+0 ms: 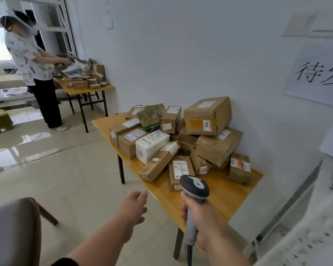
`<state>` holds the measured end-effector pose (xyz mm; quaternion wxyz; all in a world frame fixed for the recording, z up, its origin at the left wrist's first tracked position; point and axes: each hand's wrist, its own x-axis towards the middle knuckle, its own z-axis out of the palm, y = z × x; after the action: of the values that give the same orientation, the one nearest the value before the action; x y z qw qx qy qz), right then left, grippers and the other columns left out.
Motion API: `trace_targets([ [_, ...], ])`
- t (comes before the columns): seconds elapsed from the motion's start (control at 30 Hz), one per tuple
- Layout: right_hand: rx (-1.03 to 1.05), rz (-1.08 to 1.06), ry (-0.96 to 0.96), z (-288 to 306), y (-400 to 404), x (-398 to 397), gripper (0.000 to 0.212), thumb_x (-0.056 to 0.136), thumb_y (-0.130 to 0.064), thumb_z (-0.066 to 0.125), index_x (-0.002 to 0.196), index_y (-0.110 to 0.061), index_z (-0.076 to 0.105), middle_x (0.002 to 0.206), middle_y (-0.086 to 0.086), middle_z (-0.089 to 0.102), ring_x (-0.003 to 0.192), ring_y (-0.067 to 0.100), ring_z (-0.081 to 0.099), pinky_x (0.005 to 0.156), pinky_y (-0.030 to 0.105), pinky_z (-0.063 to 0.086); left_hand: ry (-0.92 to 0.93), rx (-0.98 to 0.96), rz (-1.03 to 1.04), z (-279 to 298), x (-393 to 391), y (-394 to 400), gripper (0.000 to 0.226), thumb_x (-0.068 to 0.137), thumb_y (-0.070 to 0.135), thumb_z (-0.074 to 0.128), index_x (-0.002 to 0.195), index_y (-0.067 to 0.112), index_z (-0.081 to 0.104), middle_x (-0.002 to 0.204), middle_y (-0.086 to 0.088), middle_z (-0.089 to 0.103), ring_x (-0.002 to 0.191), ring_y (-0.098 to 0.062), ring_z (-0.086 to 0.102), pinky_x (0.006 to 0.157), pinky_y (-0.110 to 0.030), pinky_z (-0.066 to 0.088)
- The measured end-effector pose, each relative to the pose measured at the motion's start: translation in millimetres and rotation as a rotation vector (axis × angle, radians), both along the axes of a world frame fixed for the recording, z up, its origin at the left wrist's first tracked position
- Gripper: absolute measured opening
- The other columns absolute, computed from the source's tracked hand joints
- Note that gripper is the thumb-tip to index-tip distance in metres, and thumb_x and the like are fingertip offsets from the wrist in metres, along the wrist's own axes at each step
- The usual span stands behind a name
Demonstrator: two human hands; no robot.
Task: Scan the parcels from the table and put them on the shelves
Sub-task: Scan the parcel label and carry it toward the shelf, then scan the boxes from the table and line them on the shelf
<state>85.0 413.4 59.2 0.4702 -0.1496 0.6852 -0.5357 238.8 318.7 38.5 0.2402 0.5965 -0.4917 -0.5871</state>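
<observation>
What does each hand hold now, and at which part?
The right hand grips the barcode scanner by its handle, head pointing at the parcels. The left hand holds nothing; it reaches toward the table.

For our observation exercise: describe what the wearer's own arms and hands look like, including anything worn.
Both forearms are bare. The left hand and right hand wear no gloves, rings or watch that show. A dark sleeve cuff shows at the bottom edge on the left arm; no sleeve shows on the right.
</observation>
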Motion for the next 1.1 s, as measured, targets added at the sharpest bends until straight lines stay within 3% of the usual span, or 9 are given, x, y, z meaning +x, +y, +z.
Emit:
trace_targets([
  [0.3, 0.026, -0.044, -0.115, -40, -180, -31, 0.029, 0.086, -0.032, 0.076, 0.089, -0.005, 0.068, 0.072, 0.008, 0.064, 0.070, 0.022, 0.061, 0.064, 0.032, 0.050, -0.076, 0.066, 0.030, -20, -11, -173, 0.036, 0.101, 0.043, 0.049, 0.123, 0.016, 0.057, 0.112, -0.001, 0.062, 0.102, -0.019, 0.062, 0.094, -0.042, 0.054],
  [0.53, 0.167, -0.084, -0.075, -74, -249, -61, 0.030, 0.087, -0.034, 0.075, 0.093, -0.005, 0.070, 0.080, 0.009, 0.068, 0.075, 0.022, 0.064, 0.069, 0.033, 0.053, -0.162, 0.220, -0.036, -52, -48, -251, 0.039, 0.100, 0.043, 0.050, 0.128, 0.017, 0.054, 0.113, -0.002, 0.059, 0.105, -0.021, 0.058, 0.098, -0.042, 0.052],
  [0.6, 0.195, -0.099, -0.055, -87, -260, -69, 0.030, 0.087, -0.035, 0.075, 0.091, -0.006, 0.070, 0.078, 0.008, 0.069, 0.076, 0.022, 0.066, 0.072, 0.034, 0.054, -0.205, 0.244, -0.081, -65, -62, -267, 0.045, 0.099, 0.044, 0.051, 0.135, 0.017, 0.052, 0.119, -0.002, 0.058, 0.109, -0.023, 0.056, 0.099, -0.042, 0.050],
  [0.73, 0.269, -0.117, 0.013, -111, -278, -75, 0.028, 0.085, -0.040, 0.075, 0.090, -0.014, 0.070, 0.077, 0.002, 0.074, 0.082, 0.020, 0.072, 0.091, 0.044, 0.057, -0.274, 0.256, -0.203, -93, -87, -293, 0.063, 0.097, 0.046, 0.055, 0.150, 0.015, 0.037, 0.147, -0.009, 0.046, 0.131, -0.031, 0.047, 0.109, -0.045, 0.042],
  [0.83, 0.307, -0.143, 0.038, -127, -291, -71, 0.027, 0.085, -0.041, 0.075, 0.100, -0.020, 0.068, 0.089, 0.000, 0.075, 0.087, 0.016, 0.071, 0.088, 0.040, 0.059, -0.321, 0.299, -0.248, -109, -101, -306, 0.075, 0.094, 0.047, 0.060, 0.155, 0.015, 0.028, 0.155, -0.010, 0.038, 0.137, -0.034, 0.042, 0.109, -0.045, 0.038],
  [0.97, 0.368, -0.133, 0.165, -148, -311, -59, 0.039, 0.085, -0.050, 0.072, 0.115, -0.028, 0.060, 0.113, -0.010, 0.066, 0.114, 0.014, 0.059, 0.095, 0.028, 0.048, -0.371, 0.361, -0.337, -123, -111, -318, 0.080, 0.089, 0.050, 0.066, 0.152, 0.013, 0.032, 0.152, -0.009, 0.043, 0.135, -0.031, 0.045, 0.107, -0.040, 0.041],
  [1.1, 0.315, -0.195, 0.172, -160, -328, -49, 0.047, 0.086, -0.041, 0.074, 0.126, -0.025, 0.056, 0.110, -0.012, 0.061, 0.107, 0.006, 0.054, 0.084, 0.015, 0.039, -0.389, 0.402, -0.402, -135, -117, -327, 0.074, 0.084, 0.048, 0.073, 0.143, 0.014, 0.044, 0.139, -0.009, 0.053, 0.123, -0.028, 0.052, 0.106, -0.038, 0.045],
])
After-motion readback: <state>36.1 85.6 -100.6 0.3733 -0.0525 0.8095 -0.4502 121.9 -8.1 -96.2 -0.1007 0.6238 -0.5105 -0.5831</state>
